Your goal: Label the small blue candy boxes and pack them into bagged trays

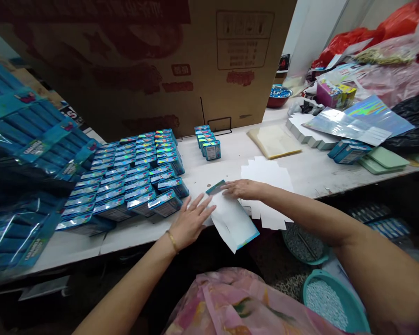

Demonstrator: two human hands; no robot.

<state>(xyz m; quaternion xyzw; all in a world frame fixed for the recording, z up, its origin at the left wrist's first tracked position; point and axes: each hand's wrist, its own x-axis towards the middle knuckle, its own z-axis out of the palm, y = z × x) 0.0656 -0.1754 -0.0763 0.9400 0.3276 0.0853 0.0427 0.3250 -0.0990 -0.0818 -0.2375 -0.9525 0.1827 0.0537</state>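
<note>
both hands (192, 221) (243, 189) touch the card (230, 218), left fingers (198, 204) spread.

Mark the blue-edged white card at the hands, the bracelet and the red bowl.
Blue-edged white card (231, 217), head view: middle of its white face.
Bracelet (172, 242), head view: middle of its band.
Red bowl (278, 102), head view: outer wall.

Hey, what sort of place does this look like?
Probably a small packing workshop: blue boxes stand in rows on a white worktable, flat white card blanks lie there, and the right hand is on a blue-edged white sheet.
</note>
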